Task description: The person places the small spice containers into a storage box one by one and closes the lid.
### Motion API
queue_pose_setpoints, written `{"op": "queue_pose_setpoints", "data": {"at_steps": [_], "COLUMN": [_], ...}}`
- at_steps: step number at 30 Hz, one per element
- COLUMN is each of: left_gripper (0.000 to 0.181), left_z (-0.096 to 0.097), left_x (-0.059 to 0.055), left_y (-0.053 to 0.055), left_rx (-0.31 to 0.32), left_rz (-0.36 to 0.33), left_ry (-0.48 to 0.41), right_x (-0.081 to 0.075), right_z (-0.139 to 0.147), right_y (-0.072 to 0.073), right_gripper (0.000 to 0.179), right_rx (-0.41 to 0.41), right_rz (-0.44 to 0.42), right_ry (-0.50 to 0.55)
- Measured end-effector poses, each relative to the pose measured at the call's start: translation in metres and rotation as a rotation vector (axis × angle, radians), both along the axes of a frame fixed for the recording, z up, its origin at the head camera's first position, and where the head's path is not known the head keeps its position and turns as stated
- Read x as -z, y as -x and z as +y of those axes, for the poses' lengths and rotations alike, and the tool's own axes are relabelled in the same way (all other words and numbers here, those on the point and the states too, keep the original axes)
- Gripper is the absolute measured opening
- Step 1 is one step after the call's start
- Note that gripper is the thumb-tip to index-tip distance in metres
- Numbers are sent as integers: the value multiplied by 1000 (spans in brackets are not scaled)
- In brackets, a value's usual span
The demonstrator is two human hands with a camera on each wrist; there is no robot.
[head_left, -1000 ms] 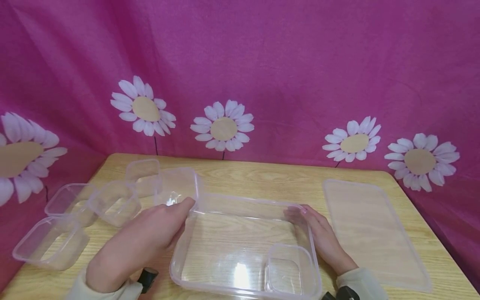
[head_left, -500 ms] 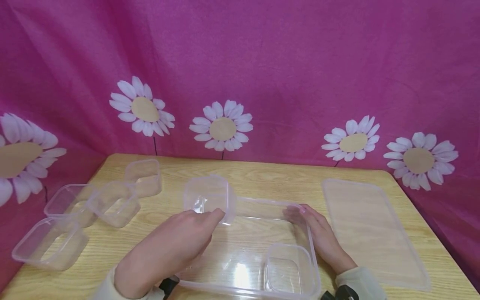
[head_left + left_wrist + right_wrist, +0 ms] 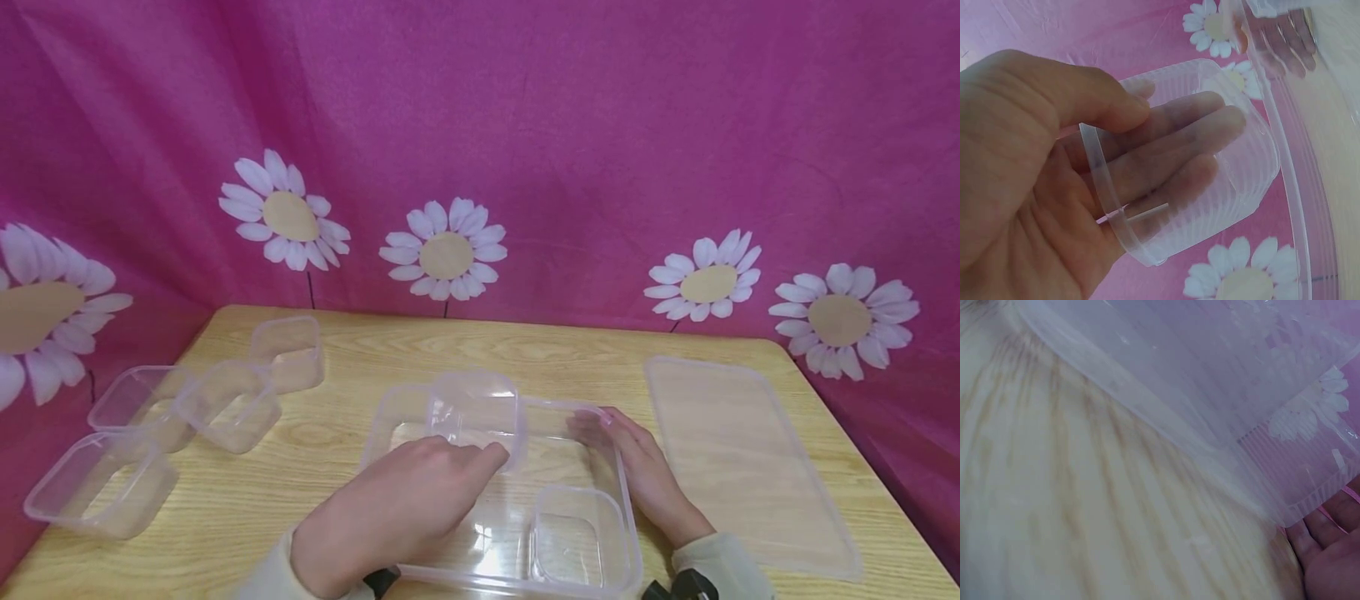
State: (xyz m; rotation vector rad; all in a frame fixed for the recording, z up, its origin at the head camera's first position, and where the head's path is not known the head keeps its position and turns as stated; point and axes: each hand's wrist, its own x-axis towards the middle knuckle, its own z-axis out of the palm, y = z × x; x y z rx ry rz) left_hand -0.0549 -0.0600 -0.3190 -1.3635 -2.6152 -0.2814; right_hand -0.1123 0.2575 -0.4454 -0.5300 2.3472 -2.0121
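Observation:
My left hand [image 3: 408, 500] pinches the rim of a small clear plastic container [image 3: 476, 400] over the far part of a large clear rectangular box [image 3: 628, 508]. In the left wrist view, the thumb lies outside that small container [image 3: 1241, 187] and the fingers show through its ribbed wall. My right hand [image 3: 648, 471] grips the box's far right corner, thumb at the rim and fingers round the outside wall. The right wrist view has the ribbed box wall [image 3: 1266, 462] beside the hand [image 3: 1335, 562]. Another small container [image 3: 567, 554] sits upright inside the box's near right corner.
Several small clear containers [image 3: 228, 408] stand at the left of the wooden table [image 3: 480, 346]. A flat clear lid [image 3: 750, 467] lies to the right of the box. A magenta cloth [image 3: 570, 150] with white flowers hangs behind the table.
My left hand has carried the small container rightward, from beyond the box's far left corner to over the box. The right hand stays at the same corner.

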Motion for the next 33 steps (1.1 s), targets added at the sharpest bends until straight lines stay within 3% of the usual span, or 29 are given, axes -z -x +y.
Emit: {"op": "queue_pose_setpoints", "data": {"at_steps": [5,14,21,28,33], "left_gripper": [27,21,27,25,16], "left_z": [11,28,36,43,52], "left_x": [3,1,0,-2,-4], "left_y": [0,3,7,14,25], "left_rx": [56,47,5,-21,-18], "left_rz": [32,32,-32,-39,-146], "left_ry": [-5,9,21,18,29], "right_x": [0,1,-1,-2,0], "right_z": [1,0,0,0,1], "right_y": [0,0,0,2,1], "right_gripper": [51,51,53,54,54], "right_rx": [-2,-7,-5,22,35], "right_rz": [-10,-16,-31,-58,-69], "right_ry": [-2,15,8,-15,-38]}}
